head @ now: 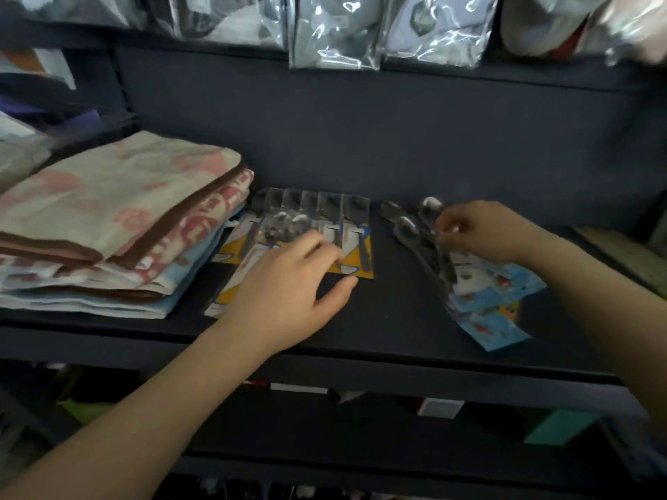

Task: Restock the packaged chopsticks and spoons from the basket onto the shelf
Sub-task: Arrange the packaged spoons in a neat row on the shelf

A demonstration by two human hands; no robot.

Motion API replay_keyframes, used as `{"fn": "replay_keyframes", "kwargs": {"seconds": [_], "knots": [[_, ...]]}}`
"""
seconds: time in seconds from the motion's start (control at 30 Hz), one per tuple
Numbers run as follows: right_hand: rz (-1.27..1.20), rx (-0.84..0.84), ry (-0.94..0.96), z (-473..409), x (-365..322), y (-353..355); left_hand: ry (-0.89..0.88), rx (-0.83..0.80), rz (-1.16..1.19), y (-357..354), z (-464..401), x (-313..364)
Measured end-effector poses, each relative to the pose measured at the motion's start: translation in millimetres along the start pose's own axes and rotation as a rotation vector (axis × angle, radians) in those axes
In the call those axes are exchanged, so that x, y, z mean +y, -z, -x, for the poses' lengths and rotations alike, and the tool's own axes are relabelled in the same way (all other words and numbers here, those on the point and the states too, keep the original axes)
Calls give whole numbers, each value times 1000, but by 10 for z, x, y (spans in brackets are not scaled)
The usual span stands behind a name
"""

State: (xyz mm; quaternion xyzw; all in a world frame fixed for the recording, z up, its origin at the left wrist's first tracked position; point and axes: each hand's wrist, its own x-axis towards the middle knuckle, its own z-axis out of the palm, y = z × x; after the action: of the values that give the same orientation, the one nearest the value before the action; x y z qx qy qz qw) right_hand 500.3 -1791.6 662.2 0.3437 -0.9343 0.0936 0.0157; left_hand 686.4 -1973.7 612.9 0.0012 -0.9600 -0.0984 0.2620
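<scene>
Packaged spoons on yellow cards (pixel 326 225) lie side by side on the dark shelf (pixel 389 312), next to the towels. My left hand (pixel 288 286) rests flat on their near ends, fingers spread and pressing on the packs. Further right, a fanned bunch of spoon packs with blue cards (pixel 480 294) lies on the shelf, spoon bowls pointing to the back. My right hand (pixel 480 229) pinches the plastic near the bowls of this bunch. No basket and no chopsticks are in view.
A stack of folded towels (pixel 119 225) fills the shelf's left side. Plastic-wrapped goods (pixel 335 30) hang over the upper shelf edge. Boxes sit on the lower shelf (pixel 440 405) below.
</scene>
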Motion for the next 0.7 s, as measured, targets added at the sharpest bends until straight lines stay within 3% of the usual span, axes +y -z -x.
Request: {"fn": "replay_keyframes", "kwargs": {"seconds": [0.17, 0.33, 0.53, 0.7], "knots": [[79, -249, -80, 247, 320, -74, 12, -78, 70, -301, -213, 275], [210, -59, -83, 212, 189, -315, 79, -143, 34, -440, -398, 463], [-54, -188, -77, -16, 111, -255, 156, -166, 60, -534, -495, 573], [-446, -120, -115, -81, 300, -183, 258, -153, 174, -519, -551, 581]]}}
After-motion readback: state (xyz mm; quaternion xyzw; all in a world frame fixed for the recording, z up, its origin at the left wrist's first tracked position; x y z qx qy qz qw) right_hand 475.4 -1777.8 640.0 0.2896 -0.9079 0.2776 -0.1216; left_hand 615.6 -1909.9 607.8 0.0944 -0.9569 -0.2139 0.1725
